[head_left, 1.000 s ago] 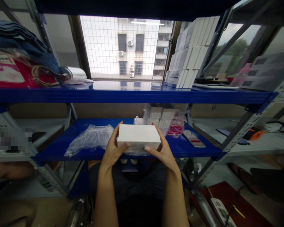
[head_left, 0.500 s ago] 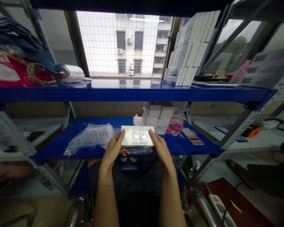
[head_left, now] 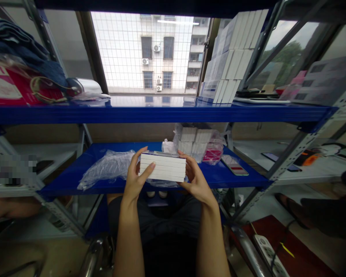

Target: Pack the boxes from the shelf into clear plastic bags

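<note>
A stack of several thin white boxes (head_left: 164, 168) is held up over the front of the blue lower shelf (head_left: 150, 147). My left hand (head_left: 137, 173) grips its left end, the thumb pressed on the layered side facing me. At the right end, my right hand (head_left: 194, 175) closes round the corner with fingers on top and thumb low. Clear plastic wrap (head_left: 108, 167) lies crumpled on the shelf, left of my left hand. Behind the stack, to the right, stand plastic-wrapped white boxes (head_left: 192, 140) beside a pink packet (head_left: 212, 154).
A phone (head_left: 235, 165) lies at the lower shelf's right. The upper shelf (head_left: 161, 114) crosses above my hands, carrying tall stacked white boxes (head_left: 227, 65) on the right and a red box (head_left: 17, 86) on the left. A power strip (head_left: 269, 252) sits low at right.
The stack has been turned, so its layered side faces me instead of the shiny flat face. My left thumb has moved onto that side, and my right fingers have shifted over the top corner.
</note>
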`<state>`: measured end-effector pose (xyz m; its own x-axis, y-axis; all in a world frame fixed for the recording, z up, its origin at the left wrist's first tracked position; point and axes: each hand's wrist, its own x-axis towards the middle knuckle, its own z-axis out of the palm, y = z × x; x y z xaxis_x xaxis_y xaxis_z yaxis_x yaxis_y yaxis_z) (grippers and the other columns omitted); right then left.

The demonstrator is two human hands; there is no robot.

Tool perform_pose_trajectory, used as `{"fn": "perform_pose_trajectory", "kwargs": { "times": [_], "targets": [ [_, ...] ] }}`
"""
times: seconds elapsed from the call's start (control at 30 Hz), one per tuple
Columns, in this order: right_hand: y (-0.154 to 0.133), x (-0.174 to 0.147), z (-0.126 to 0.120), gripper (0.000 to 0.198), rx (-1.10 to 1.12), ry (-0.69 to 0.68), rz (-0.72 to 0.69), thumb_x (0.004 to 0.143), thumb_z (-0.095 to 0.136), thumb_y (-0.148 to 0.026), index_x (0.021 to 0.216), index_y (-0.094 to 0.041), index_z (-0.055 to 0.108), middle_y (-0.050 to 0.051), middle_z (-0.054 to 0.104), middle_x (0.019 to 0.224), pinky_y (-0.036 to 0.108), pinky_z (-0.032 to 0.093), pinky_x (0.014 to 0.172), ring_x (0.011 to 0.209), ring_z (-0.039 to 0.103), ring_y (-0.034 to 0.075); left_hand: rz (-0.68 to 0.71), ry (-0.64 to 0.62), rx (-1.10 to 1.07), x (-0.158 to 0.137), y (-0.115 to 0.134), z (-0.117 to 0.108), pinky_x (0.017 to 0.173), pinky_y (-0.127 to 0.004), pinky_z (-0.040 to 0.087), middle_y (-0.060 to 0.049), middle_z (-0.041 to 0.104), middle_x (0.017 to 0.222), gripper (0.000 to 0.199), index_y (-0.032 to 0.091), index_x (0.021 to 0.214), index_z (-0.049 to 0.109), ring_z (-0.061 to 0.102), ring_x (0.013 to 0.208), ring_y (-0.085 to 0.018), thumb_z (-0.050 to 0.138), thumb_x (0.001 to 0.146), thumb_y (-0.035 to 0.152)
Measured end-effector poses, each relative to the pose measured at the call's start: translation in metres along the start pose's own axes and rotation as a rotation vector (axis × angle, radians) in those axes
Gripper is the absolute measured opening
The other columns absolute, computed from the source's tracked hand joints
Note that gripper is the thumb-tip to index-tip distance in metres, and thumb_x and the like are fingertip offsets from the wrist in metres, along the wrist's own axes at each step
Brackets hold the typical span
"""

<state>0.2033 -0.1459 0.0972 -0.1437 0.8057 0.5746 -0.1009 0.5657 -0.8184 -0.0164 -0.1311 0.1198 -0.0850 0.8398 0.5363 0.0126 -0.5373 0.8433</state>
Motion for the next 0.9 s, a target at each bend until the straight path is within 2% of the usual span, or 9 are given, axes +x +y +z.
{"fn": "perform_pose_trajectory", "kwargs": {
  "times": [0.07, 0.17, 0.3, 0.43, 0.6, 0.73, 0.8, 0.9],
  "targets": [
    [0.001, 0.002, 0.001, 0.076, -0.002, 0.026, -0.003, 0.072, 0.075, -0.01, 0.141, -0.031, 0.051, 0.008, 0.04, 0.163, 0.041, 0.043, 0.115, 0.141, 0.051, 0.027, 0.001, 0.033, -0.025, 0.001, -0.004, 0.002, 0.112, -0.039, 0.045, -0.008, 0.055, 0.148, 0.065, 0.029, 0.142, 0.054, 0.054, 0.136, -0.028, 0.077, 0.084, 0.046],
    [0.007, 0.006, 0.001, 0.089, 0.012, 0.066, 0.054, 0.07, 0.073, -0.01, 0.152, -0.028, 0.044, 0.01, 0.045, 0.16, 0.041, 0.047, 0.111, 0.134, 0.057, 0.027, -0.077, 0.093, -0.078, 0.005, -0.019, 0.008, 0.11, -0.038, 0.048, -0.01, 0.057, 0.147, 0.067, 0.03, 0.144, 0.05, 0.056, 0.134, -0.026, 0.076, 0.085, 0.047],
    [0.033, 0.012, -0.001, 0.099, -0.026, 0.184, 0.179, 0.066, 0.065, -0.013, 0.16, -0.024, 0.034, 0.009, 0.047, 0.159, 0.042, 0.044, 0.114, 0.135, 0.056, 0.028, -0.241, 0.114, -0.13, 0.01, -0.049, 0.018, 0.1, -0.036, 0.053, -0.013, 0.063, 0.138, 0.06, 0.024, 0.133, 0.059, 0.063, 0.125, -0.026, 0.075, 0.083, 0.052],
    [0.073, 0.013, -0.008, 0.092, -0.247, 0.369, 0.286, 0.065, 0.058, -0.015, 0.156, -0.021, 0.042, 0.007, 0.05, 0.157, 0.043, 0.035, 0.121, 0.144, 0.047, 0.026, -0.341, 0.102, -0.106, 0.011, -0.078, 0.032, 0.099, -0.038, 0.054, -0.012, 0.07, 0.129, 0.056, 0.023, 0.132, 0.062, 0.065, 0.123, -0.027, 0.071, 0.087, 0.055],
    [0.105, 0.007, -0.02, 0.08, -0.406, 0.401, 0.377, 0.068, 0.061, -0.018, 0.147, -0.021, 0.054, 0.009, 0.063, 0.145, 0.047, 0.043, 0.115, 0.135, 0.058, 0.027, -0.41, 0.127, 0.051, 0.003, -0.102, 0.049, 0.106, -0.044, 0.049, -0.015, 0.071, 0.13, 0.053, 0.019, 0.131, 0.065, 0.064, 0.125, -0.031, 0.068, 0.09, 0.052],
    [0.105, 0.008, -0.021, 0.064, -0.352, 0.422, 0.314, 0.074, 0.063, -0.025, 0.138, -0.019, 0.062, 0.01, 0.071, 0.133, 0.045, 0.05, 0.109, 0.123, 0.067, 0.025, -0.34, 0.115, 0.268, 0.002, -0.095, 0.051, 0.114, -0.046, 0.042, -0.017, 0.069, 0.133, 0.05, 0.016, 0.13, 0.067, 0.062, 0.128, -0.032, 0.067, 0.09, 0.045],
    [0.099, 0.009, -0.022, 0.056, -0.347, 0.452, 0.305, 0.075, 0.063, -0.028, 0.129, -0.018, 0.069, 0.01, 0.075, 0.124, 0.043, 0.054, 0.103, 0.114, 0.071, 0.025, -0.285, 0.139, 0.323, 0.005, -0.084, 0.044, 0.11, -0.045, 0.045, -0.017, 0.073, 0.126, 0.042, 0.016, 0.122, 0.072, 0.066, 0.122, -0.031, 0.065, 0.09, 0.042],
    [0.088, 0.007, -0.028, 0.04, -0.528, 0.579, 0.334, 0.076, 0.059, -0.033, 0.109, -0.018, 0.078, 0.011, 0.079, 0.107, 0.043, 0.056, 0.097, 0.103, 0.074, 0.028, -0.225, 0.219, 0.4, 0.011, -0.071, 0.026, 0.102, -0.042, 0.05, -0.015, 0.076, 0.118, 0.035, 0.017, 0.113, 0.076, 0.069, 0.112, -0.03, 0.059, 0.092, 0.039]
  ]
}}
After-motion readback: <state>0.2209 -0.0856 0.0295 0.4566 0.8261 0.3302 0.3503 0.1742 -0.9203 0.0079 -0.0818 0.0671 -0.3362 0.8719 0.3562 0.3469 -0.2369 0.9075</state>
